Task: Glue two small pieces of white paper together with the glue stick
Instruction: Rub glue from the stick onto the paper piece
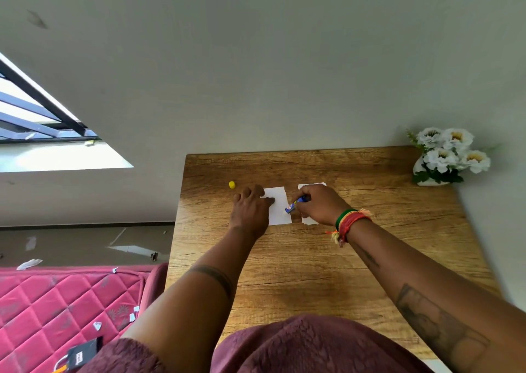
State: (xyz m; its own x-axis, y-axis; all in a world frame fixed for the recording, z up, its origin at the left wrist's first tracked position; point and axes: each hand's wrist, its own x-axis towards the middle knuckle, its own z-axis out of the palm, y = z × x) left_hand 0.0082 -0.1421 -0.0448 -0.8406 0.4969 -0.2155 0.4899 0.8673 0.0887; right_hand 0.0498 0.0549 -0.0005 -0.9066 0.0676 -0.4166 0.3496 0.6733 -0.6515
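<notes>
A small white paper lies flat on the wooden table. My left hand rests on its left part, fingers spread, pressing it down. My right hand grips a blue glue stick, whose tip touches the right edge of that paper. A second white paper lies under my right hand; only its far and near edges show. The stick's yellow cap stands on the table to the left of my left hand.
A white vase of white flowers stands at the table's far right corner, against the grey wall. A pink quilted mattress with paper scraps lies on the floor to the left.
</notes>
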